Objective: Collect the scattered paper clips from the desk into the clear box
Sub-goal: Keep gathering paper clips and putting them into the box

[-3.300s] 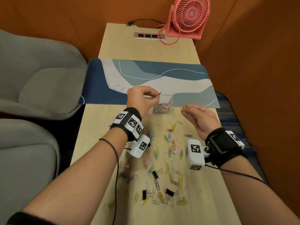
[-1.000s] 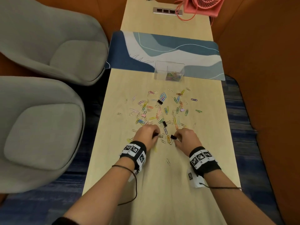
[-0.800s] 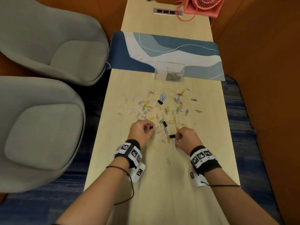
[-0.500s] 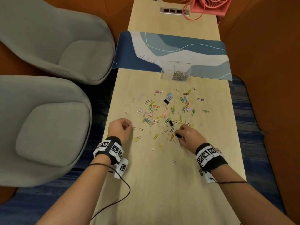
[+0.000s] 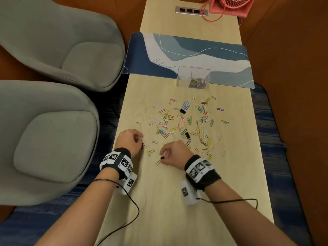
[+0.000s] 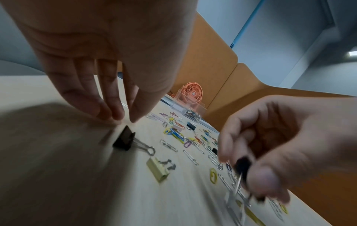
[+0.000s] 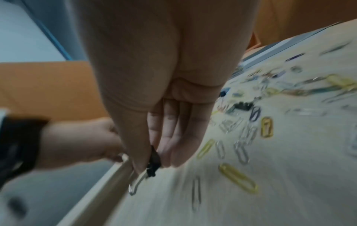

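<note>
Many coloured paper clips (image 5: 179, 121) lie scattered mid-desk. The clear box (image 5: 193, 70) stands at the edge of the blue mat and holds a small heap of clips. My right hand (image 5: 163, 156) (image 7: 152, 165) pinches a black binder clip (image 7: 153, 159) (image 6: 242, 165) between thumb and fingers, just above the desk, with its wire handle hanging down. My left hand (image 5: 140, 139) (image 6: 125, 119) hovers near the desk's left edge with fingertips pointing down and nothing between them. A second black binder clip (image 6: 124, 139) (image 5: 142, 145) lies right below them.
A yellow binder clip (image 5: 149, 153) (image 6: 156, 169) lies between my hands. More black binder clips (image 5: 182, 111) sit among the paper clips. Two grey chairs (image 5: 53, 139) stand left of the desk. A pink fan (image 5: 230, 4) and a socket strip (image 5: 190, 10) are at the far end.
My right hand has carried its black binder clip leftwards and nearer to me. The left hand stays near the left edge, and a black binder clip now lies on the desk under its fingertips.
</note>
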Demonstrator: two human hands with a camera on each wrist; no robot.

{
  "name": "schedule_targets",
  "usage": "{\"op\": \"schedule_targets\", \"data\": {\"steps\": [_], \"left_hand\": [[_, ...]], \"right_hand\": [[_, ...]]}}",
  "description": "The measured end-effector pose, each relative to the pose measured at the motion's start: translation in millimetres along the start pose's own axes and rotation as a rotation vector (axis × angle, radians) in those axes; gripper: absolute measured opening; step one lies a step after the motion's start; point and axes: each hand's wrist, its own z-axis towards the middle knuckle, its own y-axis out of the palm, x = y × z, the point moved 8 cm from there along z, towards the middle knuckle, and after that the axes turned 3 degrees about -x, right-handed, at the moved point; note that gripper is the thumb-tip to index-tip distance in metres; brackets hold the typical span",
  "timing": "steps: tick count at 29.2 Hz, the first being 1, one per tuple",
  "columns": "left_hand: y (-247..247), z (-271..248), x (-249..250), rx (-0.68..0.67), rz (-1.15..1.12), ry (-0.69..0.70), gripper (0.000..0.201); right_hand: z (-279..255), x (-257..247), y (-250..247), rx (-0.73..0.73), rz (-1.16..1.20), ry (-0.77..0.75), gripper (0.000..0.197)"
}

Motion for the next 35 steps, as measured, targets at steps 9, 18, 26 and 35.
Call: {"op": "schedule_targets", "data": {"steps": [9, 18, 26, 35], "left_hand": [[22.3, 35.9, 89.5, -0.047, 0.119, 0.326, 0.018], [52.6, 57.0, 118.7, -0.158, 0.387, 0.431, 0.015], [43.0, 55.7, 110.5, -0.110, 0.133, 0.399, 0.027], [-2.5, 29.6, 71.5, -0.100, -0.072, 0.317, 0.023]], "right_hand": [[9.0, 24.3, -16.8, 0.275, 0.034, 0.075, 0.004], [12.0, 78.9, -59.6, 0.321, -0.343, 0.177, 0.031], [11.8, 81.5, -70.4, 0.331, -0.375, 0.129, 0.024], [1.3, 17.3, -27.7, 0.180, 0.049, 0.002, 0.009]]}}
